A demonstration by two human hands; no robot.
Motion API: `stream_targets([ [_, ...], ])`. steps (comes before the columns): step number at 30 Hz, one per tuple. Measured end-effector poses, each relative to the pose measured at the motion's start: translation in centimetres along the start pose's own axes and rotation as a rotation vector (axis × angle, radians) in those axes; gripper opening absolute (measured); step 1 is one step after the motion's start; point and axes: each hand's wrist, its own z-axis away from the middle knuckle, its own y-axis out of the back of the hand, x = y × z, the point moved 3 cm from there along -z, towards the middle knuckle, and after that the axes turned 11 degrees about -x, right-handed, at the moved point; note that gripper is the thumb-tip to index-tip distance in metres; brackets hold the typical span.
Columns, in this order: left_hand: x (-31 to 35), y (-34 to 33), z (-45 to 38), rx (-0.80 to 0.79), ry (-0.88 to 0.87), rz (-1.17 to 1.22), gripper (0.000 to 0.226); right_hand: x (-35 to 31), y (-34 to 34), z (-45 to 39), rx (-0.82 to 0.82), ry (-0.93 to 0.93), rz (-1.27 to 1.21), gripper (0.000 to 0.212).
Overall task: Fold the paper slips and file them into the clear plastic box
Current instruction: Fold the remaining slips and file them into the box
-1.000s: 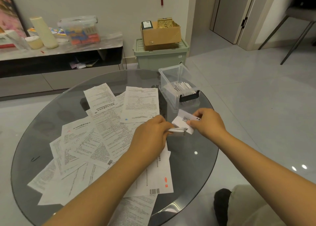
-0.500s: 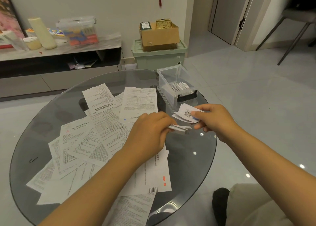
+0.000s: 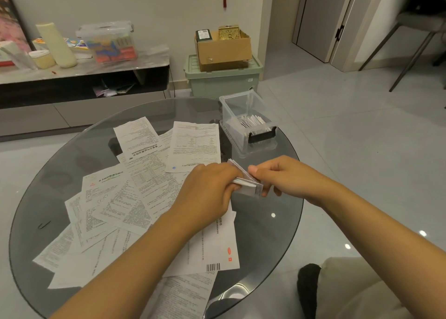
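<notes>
A folded paper slip is pinched between both hands above the right part of the round glass table. My left hand grips its left end and my right hand presses its right end. The clear plastic box stands just beyond the hands near the table's far right edge, with several folded slips upright inside it and a black clip on its front. Several unfolded paper slips lie spread over the left and middle of the table.
Behind the table stand a green storage bin with a cardboard box on it and a low cabinet holding containers. A chair is at the far right. My knee is at the lower right.
My right hand has brought the raised flap of the slip down onto the part my left hand holds. Both hands are now close together on the folded slip.
</notes>
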Motion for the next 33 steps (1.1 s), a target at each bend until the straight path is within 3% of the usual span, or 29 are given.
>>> stream_targets([
  [5, 0.2, -0.2, 0.0, -0.05, -0.055, -0.065, 0.019, 0.1, 0.3, 0.0, 0.101, 0.017, 0.033, 0.022],
  [9, 0.2, 0.0, -0.2, 0.046, -0.075, -0.057, 0.021, 0.7, 1.2, -0.3, 0.239, -0.023, -0.129, 0.019],
  [13, 0.5, 0.5, -0.2, 0.112, -0.076, -0.058, 0.019, 1.2, 0.9, -0.5, 0.135, -0.083, -0.394, 0.017],
  [16, 0.7, 0.6, -0.2, 0.119, 0.091, 0.054, 0.025, 1.5, 0.5, -0.7, 0.091, -0.114, -0.405, 0.017],
  [21, 0.8, 0.2, 0.1, 0.173, -0.061, 0.05, 0.029, 1.2, 0.3, -0.4, 0.041, -0.101, -0.198, 0.02],
  [25, 0.1, -0.4, 0.0, 0.157, 0.044, 0.11, 0.011, 0.2, 0.3, 0.0, 0.216, 0.105, 0.097, 0.028],
  [27, -0.3, -0.7, -0.1, 0.142, 0.101, 0.086, 0.011, -0.3, 0.0, 0.3, 0.208, 0.194, 0.229, 0.026],
  [30, -0.7, -1.5, -0.3, 0.005, 0.196, 0.089, 0.018, 0.1, -1.2, 0.1, 0.155, 0.181, 0.611, 0.023],
  [33, -0.1, -2.8, -0.4, -0.122, 0.184, 0.072, 0.022, 0.8, -2.2, -0.6, 0.184, 0.107, 0.69, 0.023],
])
